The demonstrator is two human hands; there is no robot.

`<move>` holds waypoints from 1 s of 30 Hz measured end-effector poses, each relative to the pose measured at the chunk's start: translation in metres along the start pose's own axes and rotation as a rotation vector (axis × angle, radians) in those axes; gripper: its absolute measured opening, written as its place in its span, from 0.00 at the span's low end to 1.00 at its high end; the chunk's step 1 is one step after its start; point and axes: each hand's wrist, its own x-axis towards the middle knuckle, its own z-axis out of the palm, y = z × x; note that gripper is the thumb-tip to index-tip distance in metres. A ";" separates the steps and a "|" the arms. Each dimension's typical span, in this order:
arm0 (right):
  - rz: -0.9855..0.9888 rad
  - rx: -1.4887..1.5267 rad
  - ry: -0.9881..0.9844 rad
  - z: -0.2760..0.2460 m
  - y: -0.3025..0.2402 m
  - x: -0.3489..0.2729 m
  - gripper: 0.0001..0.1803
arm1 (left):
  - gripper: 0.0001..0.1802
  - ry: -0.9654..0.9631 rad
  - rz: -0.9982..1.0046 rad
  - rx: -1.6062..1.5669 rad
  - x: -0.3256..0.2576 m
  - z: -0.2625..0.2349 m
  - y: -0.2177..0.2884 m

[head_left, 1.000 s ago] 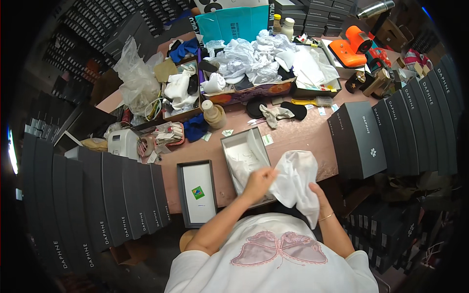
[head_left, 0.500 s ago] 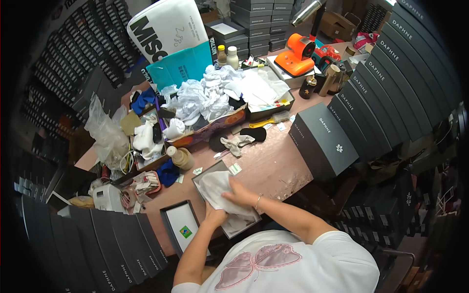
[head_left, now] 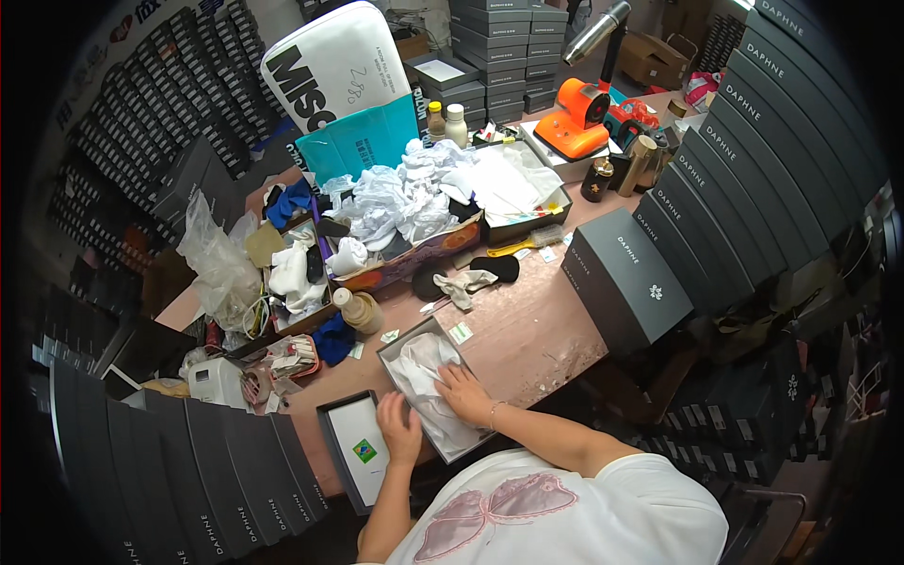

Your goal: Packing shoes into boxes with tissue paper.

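A grey shoebox (head_left: 387,356) lies on the pink table near my body, with white tissue paper (head_left: 421,363) bunched inside it. My right hand (head_left: 463,395) rests flat on the paper, fingers stretched out, and what lies under the paper is hidden. Just left of the box, my left hand (head_left: 398,428) is off the paper, its fingers loosely curved and apart, holding nothing. It hovers by the right edge of the dark box lid (head_left: 345,419), which lies inner side up. A small green card (head_left: 363,450) is in that lid.
Dark shoebox stacks stand at the left (head_left: 207,452) and right (head_left: 753,179). An open carton (head_left: 414,250) of crumpled paper is at the back. A capped bottle (head_left: 358,309), black pads (head_left: 494,270), a yellow-handled brush (head_left: 527,242) and an orange device (head_left: 574,122) are on the table.
My left hand has let go of the tissue paper and moved left toward the lid. My right hand has flattened onto the paper. The whole view has shifted slightly.
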 end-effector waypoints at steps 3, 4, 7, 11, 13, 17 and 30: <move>0.036 0.232 0.074 -0.034 -0.016 -0.008 0.22 | 0.22 0.101 -0.432 0.187 -0.057 -0.018 -0.035; -0.009 0.173 0.073 -0.035 -0.016 -0.008 0.22 | 0.22 0.075 -0.571 0.275 -0.070 -0.018 -0.046; -0.129 -0.044 -0.015 -0.024 -0.012 -0.011 0.24 | 0.21 -0.296 -0.558 0.224 -0.085 -0.017 -0.059; -0.138 -0.093 -0.266 -0.026 -0.006 -0.011 0.26 | 0.17 -0.064 -0.264 0.187 -0.080 -0.044 -0.067; -0.064 0.166 -0.239 -0.056 -0.010 -0.012 0.28 | 0.20 -0.210 -0.486 -0.148 -0.053 -0.108 -0.004; 0.140 0.789 -0.054 -0.102 -0.011 -0.035 0.37 | 0.23 -0.125 -0.430 -0.931 -0.032 -0.148 0.083; 0.554 0.709 -0.001 -0.045 0.027 -0.011 0.33 | 0.24 -0.017 -0.723 -0.891 -0.047 0.021 0.021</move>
